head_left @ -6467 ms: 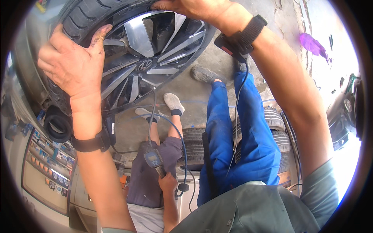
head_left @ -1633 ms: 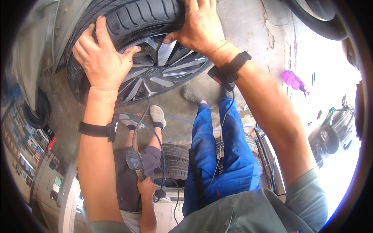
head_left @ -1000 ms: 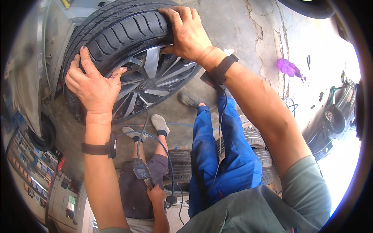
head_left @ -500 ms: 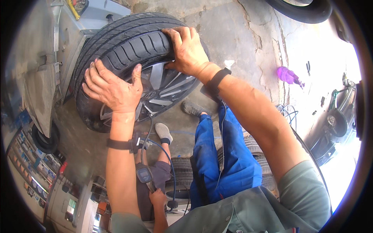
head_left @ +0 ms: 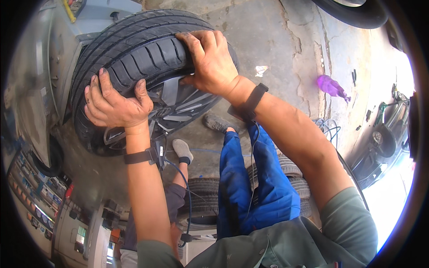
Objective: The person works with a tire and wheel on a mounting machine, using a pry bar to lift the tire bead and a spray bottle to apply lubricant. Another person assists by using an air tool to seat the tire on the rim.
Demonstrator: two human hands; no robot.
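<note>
Black tire [head_left: 143,50], under both hands [head_left: 213,64], spoked wheel [head_left: 170,93] within

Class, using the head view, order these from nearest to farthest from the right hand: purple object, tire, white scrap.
1. Tire: touching the right hand.
2. White scrap: on the floor, just right of it.
3. Purple object: on the floor, farther right.

The tyre [head_left: 129,47] was matt black rubber with a grooved tread; the wheel [head_left: 170,91] had smooth, metallic-looking spokes. The floor [head_left: 254,27] was rough, cracked concrete, the blue trousers [head_left: 233,178] matt, creased cloth.
</note>
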